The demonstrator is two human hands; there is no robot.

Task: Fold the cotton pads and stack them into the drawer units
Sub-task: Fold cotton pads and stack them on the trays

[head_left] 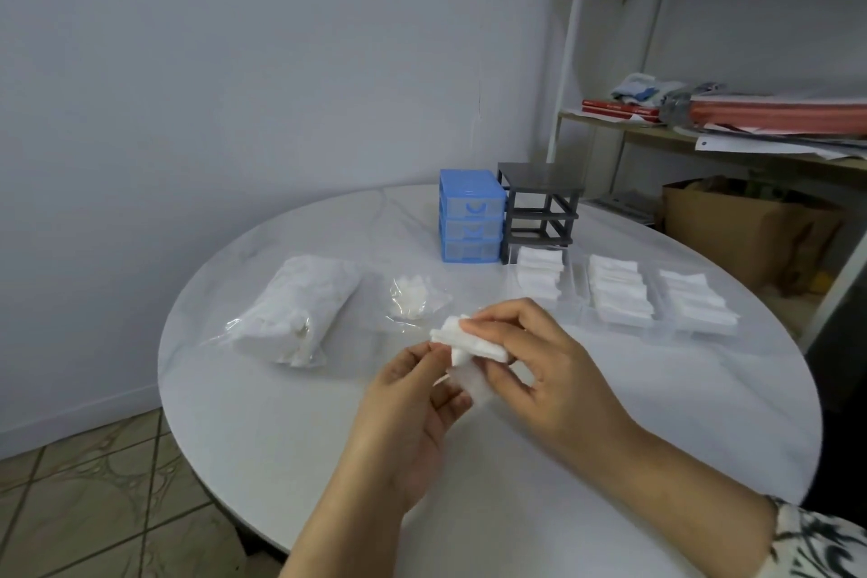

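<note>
So I was sitting at the round white table (262,446) with a cotton pad (462,345) held up above the tabletop, between both hands. My right hand (539,371) had its fingers curled over the top of the pad, pinching the right side of it. My left hand (413,408) had the thumb and fingertips pinching the lower left edge. The pad looked bunched and partly folded, with one flap hanging down toward my left palm, though I couldn't tell how many layers it had.

Left of my hands lay a big clear bag of pads (300,310), on its side. Between that and my hands was a smaller crinkled plastic bag (413,296) with a few white bits in it.

Farther back stood the blue drawer unit (471,216), all three drawers pushed in. Touching its right side was the grey drawer frame (539,207), with its two upper slots open. The bottom drawer (539,270) was pulled out in front of the frame and had folded pads stacked in it. Two more clear drawers sat to the right on the table, the middle one (619,291) and the far right one (696,303), both full of rows of folded pads.

A metal shelf (703,136) with papers stood behind, at the right.
</note>
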